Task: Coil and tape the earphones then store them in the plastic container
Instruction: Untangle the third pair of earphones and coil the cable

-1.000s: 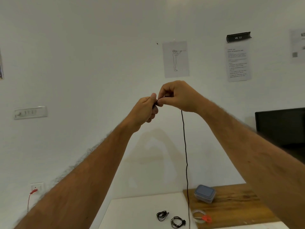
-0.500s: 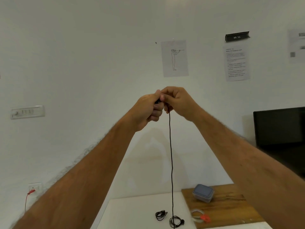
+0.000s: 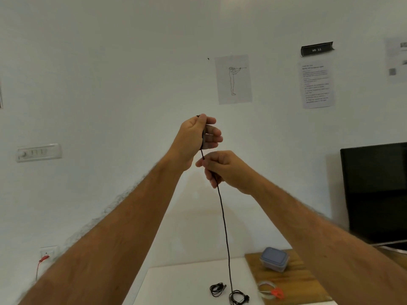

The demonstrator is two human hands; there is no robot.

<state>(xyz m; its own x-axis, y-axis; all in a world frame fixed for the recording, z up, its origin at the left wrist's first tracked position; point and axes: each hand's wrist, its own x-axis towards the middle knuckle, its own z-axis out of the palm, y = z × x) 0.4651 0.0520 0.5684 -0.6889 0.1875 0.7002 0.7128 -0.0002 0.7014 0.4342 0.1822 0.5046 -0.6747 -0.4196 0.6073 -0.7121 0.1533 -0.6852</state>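
I hold a black earphone cable (image 3: pixel 223 219) up in front of the wall. My left hand (image 3: pixel 198 135) grips its top end, thumb pressing the cable against the fingers. Just below, my right hand (image 3: pixel 222 167) pinches the same cable, which hangs straight down to the white table (image 3: pixel 176 282). Two more black earphone bundles lie there: a small coil (image 3: pixel 218 289) and a looser one (image 3: pixel 239 298) under the hanging cable. A lidded plastic container (image 3: pixel 274 259) stands on the wooden board (image 3: pixel 293 280). A clear tape roll (image 3: pixel 265 288) lies near its front.
An orange-handled tool (image 3: pixel 278 292) lies beside the tape roll. A black monitor (image 3: pixel 376 190) stands at the right. Papers hang on the white wall, and a switch panel (image 3: pixel 38 152) and a socket with a red plug (image 3: pixel 45 257) sit at the left.
My hands were pinched together at the cable's top. The left hand has since risen with the end, and the right hand has slid down the cable below it.
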